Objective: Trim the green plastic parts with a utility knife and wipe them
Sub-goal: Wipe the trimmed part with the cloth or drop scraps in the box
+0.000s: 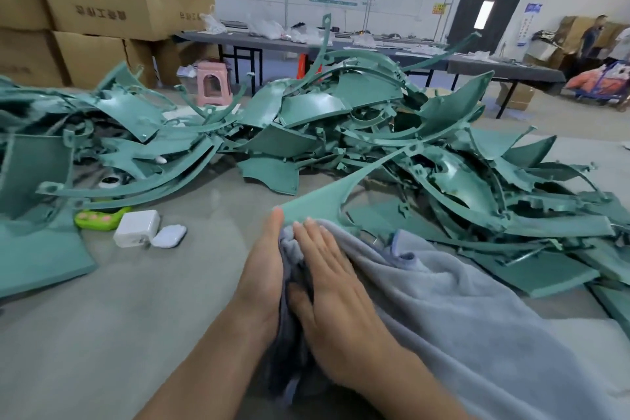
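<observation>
Head view: my left hand [266,269] and right hand [329,283], fingers straight, press the grey cloth [443,300] around the green part [325,194], which runs toward one o'clock, probably to wipe both faces.

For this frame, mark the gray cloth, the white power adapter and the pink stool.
gray cloth [460,310], head view, on its spread-out middle part.
white power adapter [136,227], head view, on its top face.
pink stool [213,70], head view, on the seat.
</observation>
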`<action>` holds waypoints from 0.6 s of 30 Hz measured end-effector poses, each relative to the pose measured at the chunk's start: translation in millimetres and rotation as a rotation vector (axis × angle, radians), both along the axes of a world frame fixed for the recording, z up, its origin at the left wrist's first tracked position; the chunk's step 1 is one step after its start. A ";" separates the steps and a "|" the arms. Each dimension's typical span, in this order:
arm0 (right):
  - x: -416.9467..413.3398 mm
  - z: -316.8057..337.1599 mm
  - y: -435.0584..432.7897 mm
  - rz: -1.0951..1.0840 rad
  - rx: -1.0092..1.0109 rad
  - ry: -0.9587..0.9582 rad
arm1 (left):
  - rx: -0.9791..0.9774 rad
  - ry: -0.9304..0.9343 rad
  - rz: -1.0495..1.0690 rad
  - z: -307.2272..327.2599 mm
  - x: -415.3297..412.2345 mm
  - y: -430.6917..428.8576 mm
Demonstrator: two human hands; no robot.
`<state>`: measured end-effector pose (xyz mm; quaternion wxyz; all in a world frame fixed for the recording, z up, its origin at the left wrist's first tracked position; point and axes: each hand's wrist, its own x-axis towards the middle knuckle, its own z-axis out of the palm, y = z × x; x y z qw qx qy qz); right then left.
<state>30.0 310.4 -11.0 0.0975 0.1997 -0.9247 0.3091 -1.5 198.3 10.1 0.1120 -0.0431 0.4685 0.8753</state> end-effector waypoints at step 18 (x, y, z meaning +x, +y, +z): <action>-83.3 39.5 -14.6 -0.290 -0.064 0.219 | -0.292 0.070 0.581 3.4 8.2 16.7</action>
